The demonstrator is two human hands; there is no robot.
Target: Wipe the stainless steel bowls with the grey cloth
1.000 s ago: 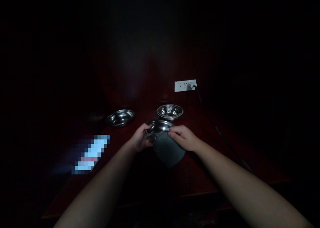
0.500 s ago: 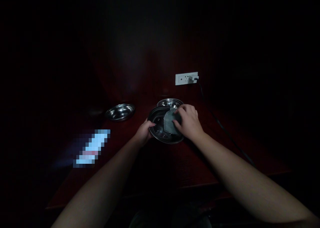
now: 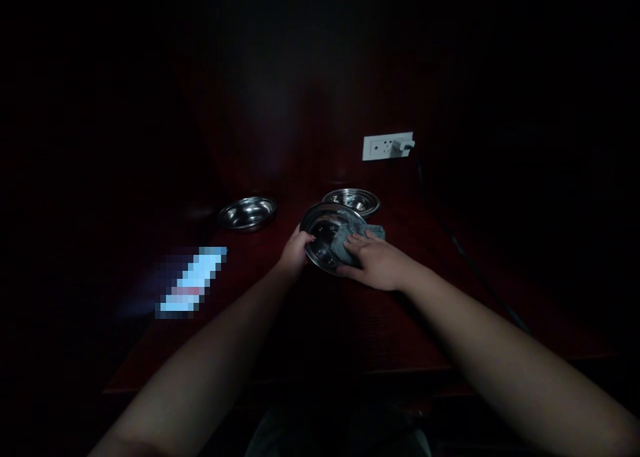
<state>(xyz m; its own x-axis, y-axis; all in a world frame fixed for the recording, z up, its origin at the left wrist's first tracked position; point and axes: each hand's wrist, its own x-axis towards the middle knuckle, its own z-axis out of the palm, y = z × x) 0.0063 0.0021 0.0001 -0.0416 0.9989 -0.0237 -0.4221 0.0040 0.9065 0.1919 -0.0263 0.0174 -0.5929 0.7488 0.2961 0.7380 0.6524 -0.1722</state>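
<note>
My left hand [image 3: 295, 253] grips the left rim of a shiny metal bowl [image 3: 320, 233], thumb on the inside and fingers behind it. The bowl is tilted with its hollow facing me. A grey-green cloth [image 3: 345, 243] lies against the bowl's right inner side, and part of it sticks out past the rim. Over the cloth, my right hand [image 3: 377, 260] presses with its fingers stretched out, thumb near the lower rim. Just behind the held bowl stands a second metal bowl [image 3: 367, 203], partly hidden by it.
Another metal bowl [image 3: 249, 213] sits at the back left of the dark red table [image 3: 345, 350]. A bright, pixelated flat object [image 3: 193, 283] lies at the left. On the wall, a white socket [image 3: 383, 148] holds a plug; its dark cable [image 3: 460, 249] runs down the right side.
My right hand has gone from pinching the cloth at the upper right to lying flatter and lower over it. The view has shifted slightly.
</note>
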